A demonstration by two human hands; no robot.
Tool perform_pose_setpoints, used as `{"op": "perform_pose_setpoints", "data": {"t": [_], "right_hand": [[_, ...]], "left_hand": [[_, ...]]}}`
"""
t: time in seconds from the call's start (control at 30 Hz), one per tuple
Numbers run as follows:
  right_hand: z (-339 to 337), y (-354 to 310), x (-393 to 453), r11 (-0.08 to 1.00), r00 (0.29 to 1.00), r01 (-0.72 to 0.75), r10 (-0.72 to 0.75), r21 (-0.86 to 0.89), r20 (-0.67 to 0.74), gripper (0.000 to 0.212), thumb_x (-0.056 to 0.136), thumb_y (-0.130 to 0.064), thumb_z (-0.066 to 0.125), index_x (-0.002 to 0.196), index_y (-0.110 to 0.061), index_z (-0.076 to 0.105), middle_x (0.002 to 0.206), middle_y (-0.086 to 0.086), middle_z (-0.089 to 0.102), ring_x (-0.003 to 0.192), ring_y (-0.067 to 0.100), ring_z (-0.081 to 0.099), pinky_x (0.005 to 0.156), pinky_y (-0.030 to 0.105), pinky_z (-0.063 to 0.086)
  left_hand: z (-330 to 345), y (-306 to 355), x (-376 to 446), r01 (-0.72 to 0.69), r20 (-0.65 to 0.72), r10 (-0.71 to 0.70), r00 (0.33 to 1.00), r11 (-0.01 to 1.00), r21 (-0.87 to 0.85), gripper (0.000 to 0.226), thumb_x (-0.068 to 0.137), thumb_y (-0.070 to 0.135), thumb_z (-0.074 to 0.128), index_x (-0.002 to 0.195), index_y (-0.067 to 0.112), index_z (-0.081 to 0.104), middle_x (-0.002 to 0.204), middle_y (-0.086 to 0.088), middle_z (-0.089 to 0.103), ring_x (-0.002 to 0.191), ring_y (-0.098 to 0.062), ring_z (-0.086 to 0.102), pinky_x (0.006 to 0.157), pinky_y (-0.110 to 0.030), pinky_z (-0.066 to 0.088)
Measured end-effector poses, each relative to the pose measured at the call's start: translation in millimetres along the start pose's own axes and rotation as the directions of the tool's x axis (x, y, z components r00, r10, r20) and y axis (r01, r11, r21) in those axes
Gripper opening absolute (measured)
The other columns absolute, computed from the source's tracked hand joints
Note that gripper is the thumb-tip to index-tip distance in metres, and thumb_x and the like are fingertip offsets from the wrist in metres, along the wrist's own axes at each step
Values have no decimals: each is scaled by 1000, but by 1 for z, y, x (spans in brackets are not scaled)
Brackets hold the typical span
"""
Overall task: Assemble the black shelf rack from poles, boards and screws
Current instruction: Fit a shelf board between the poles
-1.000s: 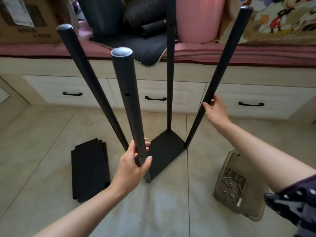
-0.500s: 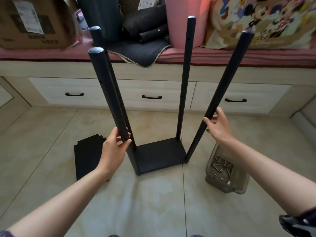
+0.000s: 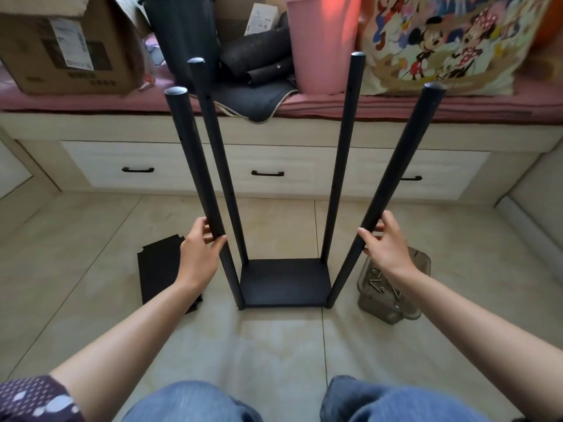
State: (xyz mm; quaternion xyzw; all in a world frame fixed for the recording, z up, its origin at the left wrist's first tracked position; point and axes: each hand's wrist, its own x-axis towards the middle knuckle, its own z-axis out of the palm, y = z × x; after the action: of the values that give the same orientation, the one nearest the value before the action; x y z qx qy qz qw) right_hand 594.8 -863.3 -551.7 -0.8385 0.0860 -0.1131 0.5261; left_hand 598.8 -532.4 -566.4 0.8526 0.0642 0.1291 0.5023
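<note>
— Black rack frame (image 3: 283, 284) is stood on the tiled floor (image 3: 274, 345), straight ahead between both hands; its poles run upright.
— How are they held?
— The near left pole (image 3: 195, 166) is gripped by the left hand (image 3: 199, 254), the near right pole (image 3: 396, 181) by the right hand (image 3: 385, 246).
— Spare boards?
— One board (image 3: 158, 269) is laid just beyond the left hand; screws (image 3: 380, 284), probably, sit in the tub (image 3: 420, 260) under the right.

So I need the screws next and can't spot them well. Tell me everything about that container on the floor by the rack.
The container is a small clear, brownish-tinted plastic tub with rounded corners, open-topped, standing on the tiled floor just right of the rack. Several loose metal screws lie scattered inside. The right hand and forearm cross in front of its far side, gripping a pole, not the tub.
</note>
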Motion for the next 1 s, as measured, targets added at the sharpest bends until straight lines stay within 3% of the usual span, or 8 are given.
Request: {"op": "perform_pose_setpoints", "data": {"t": [0.33,0.47,0.57,0.7,0.8,1.0], "right_hand": [[10,2,-2,996,995,-86,85,-13,-43,35,95,-17,62,127,-6,52,116,9,61,108,24,62,93,45,55],[16,14,-12,936,937,-348,349,-52,3,49,94,-22,66,135,-5,45,119,12,55,94,23,64,72,36,61],[30,21,-21,912,914,-385,398,-142,77,39,94,-21,65,126,-7,46,110,9,55,99,25,62,58,29,59],[60,24,-29,857,844,-494,513,-146,159,28,95,-19,63,106,-1,44,105,11,56,96,25,61,53,28,56],[91,28,-38,811,766,-549,585,-201,267,17,94,-19,63,99,-5,55,104,13,63,97,25,63,65,32,59],[172,30,-57,814,650,-462,582,-353,489,12,95,-23,61,101,-12,62,100,8,67,94,18,64,70,27,55]], "left_hand": [[3,-3,-4,15,9,-15,1000,1000,-6,29,96,11,65,125,11,59,114,-1,67,108,-17,62,90,-28,47],[-4,-16,-11,32,64,-33,997,999,11,34,96,15,67,129,15,58,115,5,65,107,-9,60,89,-21,45],[-15,-35,-19,60,84,-62,995,998,27,33,96,14,67,128,15,60,115,5,67,107,-9,63,90,-21,47],[-29,-66,-28,128,36,-131,991,989,71,19,96,13,65,114,18,64,104,6,68,96,-8,65,71,-12,45],[-37,-93,-31,230,-12,-230,973,971,63,11,96,13,65,105,19,65,95,4,69,87,-8,65,56,-7,43],[-47,-156,-33,410,-53,-407,912,907,99,8,94,10,65,102,14,66,96,-2,69,95,-21,65,80,-28,45]]}}
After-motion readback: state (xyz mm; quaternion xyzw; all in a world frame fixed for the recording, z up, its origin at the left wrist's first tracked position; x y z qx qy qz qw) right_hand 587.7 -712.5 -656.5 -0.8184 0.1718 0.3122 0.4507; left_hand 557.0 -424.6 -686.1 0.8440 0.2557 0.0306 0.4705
